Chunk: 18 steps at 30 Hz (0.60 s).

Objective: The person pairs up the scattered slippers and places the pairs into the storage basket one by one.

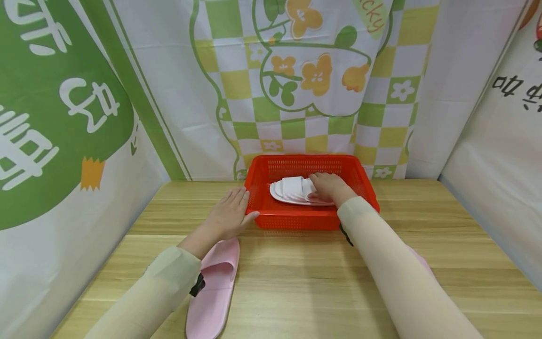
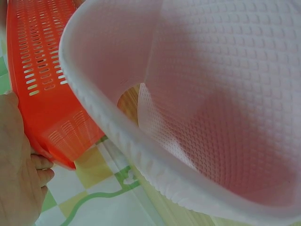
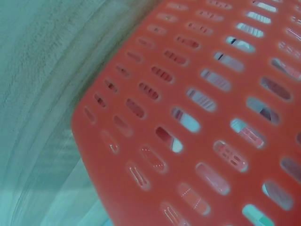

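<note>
The right hand point(image 1: 328, 187) lies inside the red basket point(image 1: 311, 221), its grip curled over the heel end of a white slipper point(image 1: 292, 190) lying flat on the basket floor. The left hand point(image 1: 228, 214) rests with straight fingers against the basket's outer left wall, holding nothing. Bracing that wall should stop the basket sliding on the surface point(image 1: 423, 245). A pink slipper point(image 1: 213, 287) lies under the left forearm.

We see a wooden bench point(image 1: 296, 282) carrying 1 red basket point(image 1: 296, 219) toward the back and 1 pink slipper point(image 1: 213, 292) at the front left; another pink edge point(image 1: 423, 263) shows at the right.
</note>
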Motion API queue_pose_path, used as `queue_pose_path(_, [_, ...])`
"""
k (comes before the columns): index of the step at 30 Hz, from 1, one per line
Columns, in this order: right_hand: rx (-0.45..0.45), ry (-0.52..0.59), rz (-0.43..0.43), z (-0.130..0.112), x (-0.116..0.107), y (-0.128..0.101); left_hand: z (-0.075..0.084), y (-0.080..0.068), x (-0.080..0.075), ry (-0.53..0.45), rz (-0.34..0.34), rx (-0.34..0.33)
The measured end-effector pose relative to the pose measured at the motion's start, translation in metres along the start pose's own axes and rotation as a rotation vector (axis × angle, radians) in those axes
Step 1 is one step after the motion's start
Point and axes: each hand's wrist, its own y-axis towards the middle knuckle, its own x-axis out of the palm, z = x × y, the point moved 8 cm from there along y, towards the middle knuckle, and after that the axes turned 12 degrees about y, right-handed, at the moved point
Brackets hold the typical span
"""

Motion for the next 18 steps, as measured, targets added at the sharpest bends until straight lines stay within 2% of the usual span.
queue_pose_path(18, [-0.02,-0.033,0.01,-0.0008,0.0005,-0.0018,0.0004,0.0004,-0.0027,0.001,0.029,0.002])
